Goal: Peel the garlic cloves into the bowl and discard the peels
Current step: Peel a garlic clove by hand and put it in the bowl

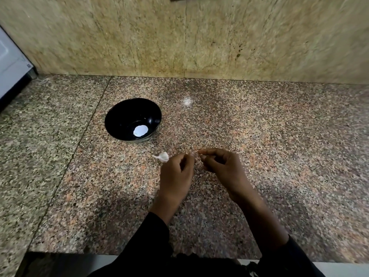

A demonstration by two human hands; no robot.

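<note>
Fingers: both hands' fingers [189, 156] curled, pinching something small between them, blurred.
Clove: white garlic clove [162, 156] lies on the surface [279, 156], just beside left hand [175, 176].

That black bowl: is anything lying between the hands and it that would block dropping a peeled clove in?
Nothing visible blocks the way. The black bowl sits open on the counter, ahead and left of the left hand and right hand. Only a white garlic piece lies flat beside the left hand.

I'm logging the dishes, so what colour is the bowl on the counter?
Black bowl, glossy inside; seen in the head view.
</note>
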